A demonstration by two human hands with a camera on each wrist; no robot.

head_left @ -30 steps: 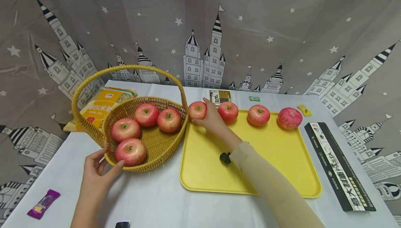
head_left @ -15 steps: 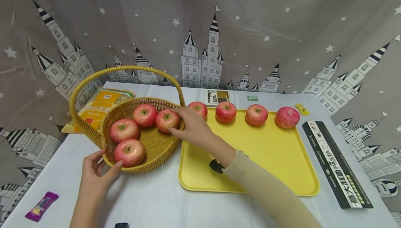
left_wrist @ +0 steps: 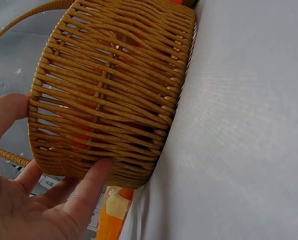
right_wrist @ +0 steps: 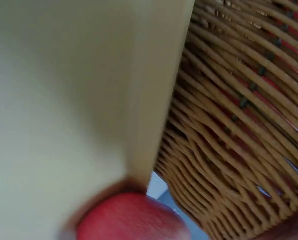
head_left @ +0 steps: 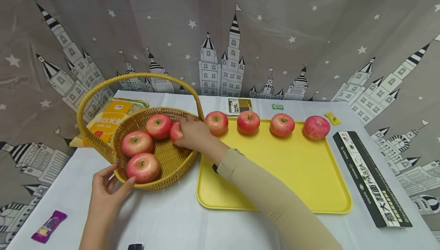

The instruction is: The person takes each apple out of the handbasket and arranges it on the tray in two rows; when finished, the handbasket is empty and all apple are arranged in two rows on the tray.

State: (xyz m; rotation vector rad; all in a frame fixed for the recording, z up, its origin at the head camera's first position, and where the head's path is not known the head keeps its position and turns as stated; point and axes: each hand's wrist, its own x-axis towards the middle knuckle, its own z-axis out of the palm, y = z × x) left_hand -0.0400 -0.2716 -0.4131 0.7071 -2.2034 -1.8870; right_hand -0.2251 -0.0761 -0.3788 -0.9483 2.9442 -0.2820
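A yellow wicker basket [head_left: 173, 174] with a tall arched handle stands tilted on the white table, several red apples inside it. My left hand [head_left: 107, 193] holds its near-left side, thumb at the rim and fingers against the woven wall [left_wrist: 108, 100]. Inside the basket's right end, my right hand [head_left: 195, 132] grips an apple [head_left: 176, 132] from above, its fingers mostly hiding the fruit. More apples line the back of the yellow tray [head_left: 295, 170], the leftmost apple [head_left: 217, 123] close beside my right wrist. The right wrist view shows the basket's outer wall [right_wrist: 244, 115].
An orange food bag [head_left: 110, 118] lies behind the basket. A long black pasta box [head_left: 371, 181] lies right of the tray. A purple wrapper [head_left: 49, 226] is at front left; a small green packet [head_left: 277, 107] and a yellow packet [head_left: 332, 118] lie at the back.
My right hand has moved left from the tray's leftmost apple, over the basket's rim, and down around the apple inside its right end. My left hand has stayed at the basket.
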